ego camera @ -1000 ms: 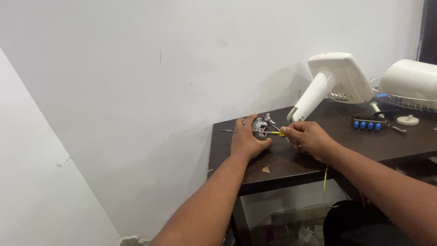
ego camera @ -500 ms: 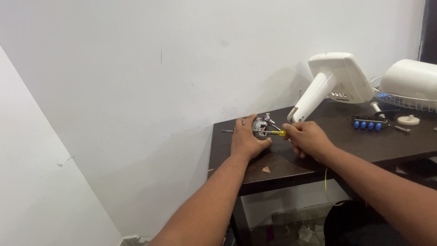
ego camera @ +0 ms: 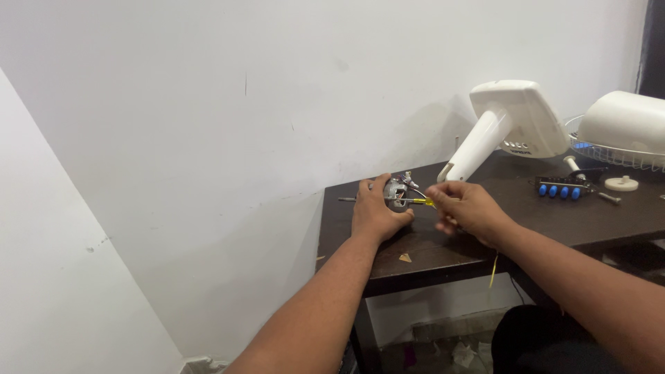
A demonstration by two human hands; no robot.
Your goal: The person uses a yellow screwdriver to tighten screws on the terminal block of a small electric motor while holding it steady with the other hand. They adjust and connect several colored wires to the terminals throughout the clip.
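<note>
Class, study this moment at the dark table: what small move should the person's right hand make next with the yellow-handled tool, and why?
Probably ease the yellow-handled screwdriver a little further into the small fan motor and turn it. The left hand already grips the motor on the dark table, and the right hand holds the tool with its tip right at the motor. Whether the tip is seated cannot be seen.

Your left hand (ego camera: 374, 211) covers most of the motor (ego camera: 396, 192); only its top and a thin shaft at its left show. Your right hand (ego camera: 465, 208) is motion-blurred and hides the handle of the yellow tool (ego camera: 422, 202). The white housing (ego camera: 627, 125) and grille (ego camera: 609, 154) are cut off by the right edge. The markings on the fan base (ego camera: 516, 118) are too small to read.
</note>
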